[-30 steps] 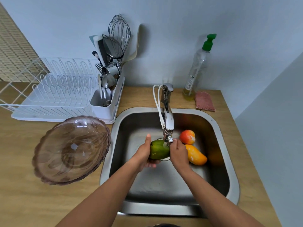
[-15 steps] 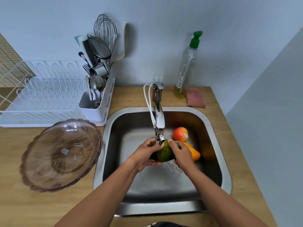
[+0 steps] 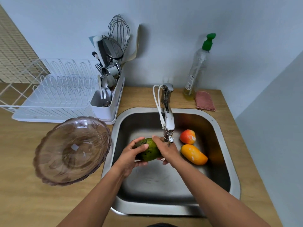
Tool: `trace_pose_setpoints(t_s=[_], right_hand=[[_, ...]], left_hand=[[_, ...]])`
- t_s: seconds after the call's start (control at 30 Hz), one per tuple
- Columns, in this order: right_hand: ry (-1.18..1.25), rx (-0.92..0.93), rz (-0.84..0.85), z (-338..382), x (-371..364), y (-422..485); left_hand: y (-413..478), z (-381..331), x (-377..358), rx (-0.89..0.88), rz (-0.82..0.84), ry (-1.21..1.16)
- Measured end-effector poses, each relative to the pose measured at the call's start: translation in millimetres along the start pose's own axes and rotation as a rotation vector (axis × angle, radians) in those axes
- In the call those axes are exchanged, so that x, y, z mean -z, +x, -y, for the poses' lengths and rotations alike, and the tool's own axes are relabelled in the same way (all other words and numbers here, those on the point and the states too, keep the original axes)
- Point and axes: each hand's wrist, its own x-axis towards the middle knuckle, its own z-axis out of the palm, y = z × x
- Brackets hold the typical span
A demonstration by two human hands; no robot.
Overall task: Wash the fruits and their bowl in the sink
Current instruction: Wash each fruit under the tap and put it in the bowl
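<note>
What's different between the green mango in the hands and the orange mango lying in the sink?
Colour: the green mango is dark green with black specks; the orange mango is yellow-orange. Support: the left hand and right hand grip the green mango above the floor of the sink; the orange mango lies untouched on that floor, right of the faucet. Both are oblong fruits inside the sink.

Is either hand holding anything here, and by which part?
Both hold the green mango: the left hand cups its left end, thumb on top; the right hand wraps its right end.
</note>
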Motion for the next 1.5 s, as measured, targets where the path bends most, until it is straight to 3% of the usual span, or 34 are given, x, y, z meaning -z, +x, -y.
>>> trace_pose_setpoints(t_s=[0.1,0.2,0.3,0.43,0.53,0.6,0.73,0.8,0.9,1.03,1.17,1.27,1.5], right_hand=[[0.115,-0.125,0.111,4.0,6.3,3.1],[0.264,-0.391,0.314,-0.8,19.6,9.2],[0.306,-0.424,0.346,-7.2,30.4,12.6],[0.297,-0.228,0.042,-13.8,30.3,8.4],[0.118,0.023,-0.166,-27.1,29.2,10.5],[-0.041,0.178,-0.239,-35.6,29.8,9.4],[-0.135,0.46,-0.314,-44.4,34.5,-2.8],[-0.104,0.485,-0.322,-48.9,34.7,-4.5],[0.073,0.241,-0.272,-45.7,34.8,-0.6],[0.32,-0.237,-0.029,-39.4,42.6,1.0],[0.484,-0.366,0.058,-38.8,40.2,5.4],[0.442,-0.288,0.003,-32.1,36.8,2.5],[-0.014,0.288,-0.296,-35.0,20.4,0.1]], left_hand=[[-1.6,-6.2,-0.1,-0.053,0.062,0.067],[-1.4,-11.0,-6.7,-0.102,0.117,0.126],[1.7,-8.2,-17.8,-0.108,0.146,0.113],[11.5,1.1,-35.8,-0.01,0.11,-0.012],[16.0,0.9,-47.4,0.119,0.137,-0.095],[16.0,-3.2,-50.3,0.182,0.158,-0.054],[16.0,-11.8,-53.0,0.315,0.167,0.1],[16.4,-13.2,-55.2,0.326,0.151,0.155],[16.3,-12.2,-58.0,0.253,0.118,0.17],[14.9,-10.6,-54.4,0.066,0.14,0.17],[11.0,-13.0,-50.0,-0.001,0.189,0.174],[10.7,-15.9,-47.6,0.041,0.163,0.116],[13.2,-17.9,-46.6,0.196,0.145,0.049]])
